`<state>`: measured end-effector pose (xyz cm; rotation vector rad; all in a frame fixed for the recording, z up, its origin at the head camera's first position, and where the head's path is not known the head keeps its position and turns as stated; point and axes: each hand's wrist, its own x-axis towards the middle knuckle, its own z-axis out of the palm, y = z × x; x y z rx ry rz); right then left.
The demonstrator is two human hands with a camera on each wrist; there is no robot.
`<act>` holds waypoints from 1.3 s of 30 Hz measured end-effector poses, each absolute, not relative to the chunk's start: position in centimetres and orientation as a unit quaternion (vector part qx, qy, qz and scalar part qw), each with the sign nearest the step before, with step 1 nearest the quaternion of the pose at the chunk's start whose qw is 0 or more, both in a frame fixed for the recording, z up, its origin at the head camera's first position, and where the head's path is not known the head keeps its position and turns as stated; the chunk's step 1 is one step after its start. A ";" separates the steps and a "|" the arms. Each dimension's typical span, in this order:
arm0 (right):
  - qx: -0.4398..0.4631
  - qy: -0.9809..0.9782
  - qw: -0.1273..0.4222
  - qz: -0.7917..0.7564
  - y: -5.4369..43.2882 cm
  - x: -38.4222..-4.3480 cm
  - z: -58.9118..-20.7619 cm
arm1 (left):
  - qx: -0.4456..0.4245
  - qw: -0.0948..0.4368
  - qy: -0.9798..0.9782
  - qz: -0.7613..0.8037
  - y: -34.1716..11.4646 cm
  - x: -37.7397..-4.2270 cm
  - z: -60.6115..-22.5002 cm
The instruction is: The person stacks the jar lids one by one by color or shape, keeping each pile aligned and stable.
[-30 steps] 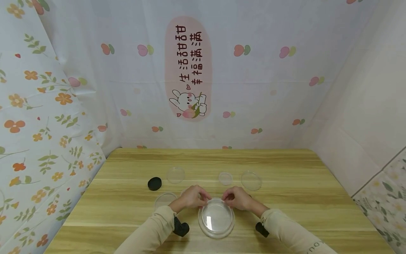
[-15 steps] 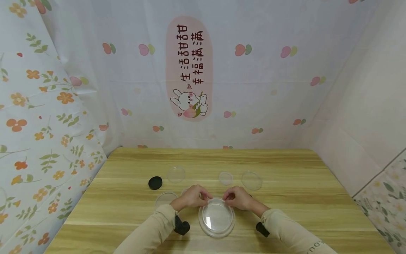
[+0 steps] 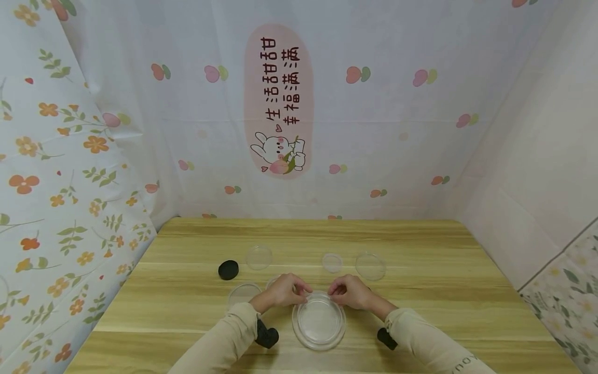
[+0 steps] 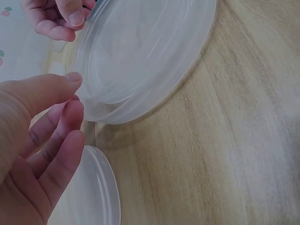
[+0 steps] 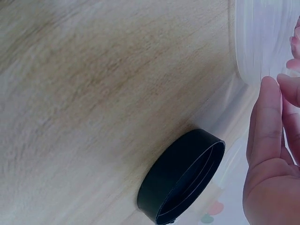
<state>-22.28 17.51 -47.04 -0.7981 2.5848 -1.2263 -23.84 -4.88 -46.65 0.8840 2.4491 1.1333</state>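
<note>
A clear round dish or lid (image 3: pixel 320 321) sits on a wider clear round piece (image 3: pixel 319 347) at the table's near middle, between both hands. My left hand (image 3: pixel 285 291) is at its far left rim. In the left wrist view, the thumb and loosely bent fingers end right beside the rim, with nothing visible between them. At the far right rim is my right hand (image 3: pixel 351 292), its thumb and forefinger close together. The right wrist view shows those fingertips by the rim of the clear stack (image 5: pixel 255 42); whether they touch it I cannot tell.
A black round lid (image 5: pixel 180 173) stands near my right hand. Another black lid (image 3: pixel 228 269) lies at the back left. Clear discs (image 3: pixel 259 257), (image 3: pixel 332 262) and a larger clear disc (image 3: pixel 370 265) lie farther back. One clear lid (image 3: pixel 244 294) is by my left wrist.
The bright reflection on the upper clear piece has vanished, which suggests a slight change in its tilt. Both hands stay almost where they were.
</note>
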 end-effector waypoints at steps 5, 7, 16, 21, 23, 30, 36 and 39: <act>-0.264 0.863 0.090 -0.422 17.7 -22.2 -47.1 | 0.314 0.147 0.850 0.397 -4.7 -23.8 -46.7; -0.262 0.859 0.092 -0.430 17.7 -22.2 -47.2 | 0.320 0.143 0.849 0.394 -4.7 -23.9 -46.8; -0.254 0.859 0.089 -0.434 18.1 -22.0 -46.8 | 0.327 0.139 0.842 0.405 -4.3 -24.4 -46.2; -0.243 0.847 0.096 -0.463 19.0 -21.8 -46.3 | 0.321 0.142 0.833 0.427 -3.4 -24.6 -45.6; -0.233 0.844 0.105 -0.472 19.4 -21.8 -46.2 | 0.326 0.139 0.832 0.428 -3.0 -24.6 -45.3; -0.202 0.842 0.130 -0.484 20.6 -21.8 -45.7 | 0.332 0.126 0.836 0.418 -1.8 -25.0 -44.5; -0.189 0.843 0.112 -0.491 21.8 -22.1 -45.0 | 0.342 0.129 0.841 0.400 -0.5 -25.3 -43.8; -0.179 0.844 0.097 -0.496 22.3 -22.1 -44.7 | 0.350 0.131 0.840 0.393 0.4 -25.3 -43.6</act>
